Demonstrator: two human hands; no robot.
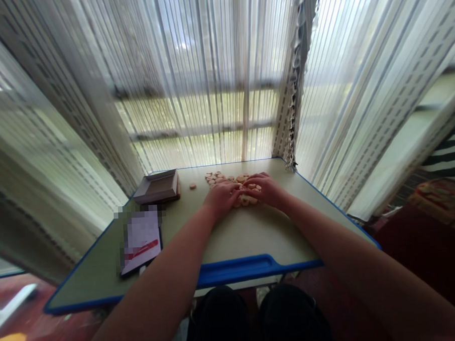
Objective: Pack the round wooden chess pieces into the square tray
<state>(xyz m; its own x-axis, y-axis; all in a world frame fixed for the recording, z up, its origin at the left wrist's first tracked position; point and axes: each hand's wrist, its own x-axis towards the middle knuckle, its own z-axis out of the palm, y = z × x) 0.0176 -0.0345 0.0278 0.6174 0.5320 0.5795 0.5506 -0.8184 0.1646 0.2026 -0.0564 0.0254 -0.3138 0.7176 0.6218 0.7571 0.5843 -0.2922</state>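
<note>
A pile of small, round, light wooden pieces (245,200) lies on the table between my hands; I cannot make out any marks on them. My left hand (221,197) rests at the pile's left side, fingers stretched over and against the pieces. From the right, my right hand (266,190) curves around the same pile with its fingers apart. The fingertips of both hands come close together over the middle and hide part of the pile. More wooden pieces (213,178) spread beyond my left hand, and a single piece (192,186) lies apart to the left.
An open shallow box (158,187) sits at the table's back left. Nearer me lies a dark-edged tablet or board (142,239), its surface partly blurred. The pale table (249,240) has a blue rim. Sheer curtains (210,116) hang just behind it.
</note>
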